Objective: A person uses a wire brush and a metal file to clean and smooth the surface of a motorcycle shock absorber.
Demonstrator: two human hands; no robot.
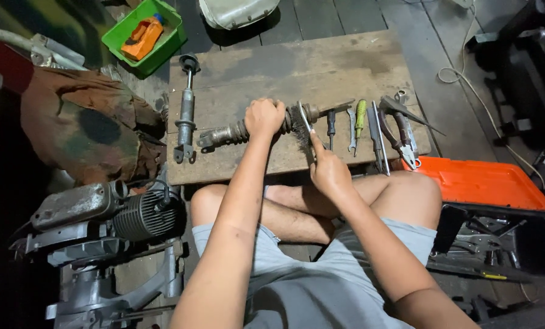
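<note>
Scrubbing a rusty shock on the board

Left hand (264, 117) clamps the shock (254, 127), lying left-right; right hand (327, 170) pinches the brush (303, 128) against it, just right.

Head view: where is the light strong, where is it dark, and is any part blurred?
Head view: light falls brightest on the wooden board and both forearms; the left edge and the far right corner sink into shadow. The left hand on the shock absorber looks sharp; the wire brush in the right hand is slightly soft.
</note>
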